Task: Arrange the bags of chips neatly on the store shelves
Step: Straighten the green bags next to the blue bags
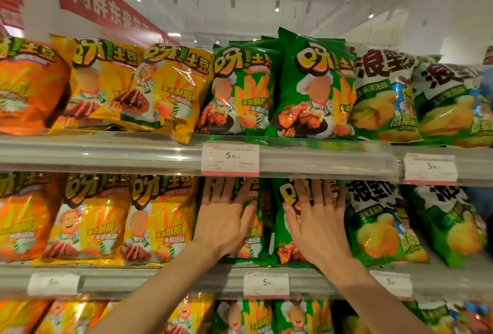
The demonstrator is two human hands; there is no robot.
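Two green chip bags stand side by side on the middle shelf (170, 277). My left hand (225, 216) lies flat with straight fingers on the front of the left green bag (253, 237). My right hand (317, 221) presses flat on the right green bag (282, 235), fingers spread and reaching up under the shelf above. Both bags stand upright and are largely hidden by my hands. On the top shelf (106, 152), two more green bags (309, 93) stand upright, the right one taller.
Yellow bags (165, 221) fill the shelf to the left, with orange ones further left. Green-and-white corn-flavour bags (381, 227) stand to the right. A yellow bag (170, 93) on the top shelf leans over the edge. Price tags (230, 159) hang on the shelf rails. A lower shelf holds more bags.
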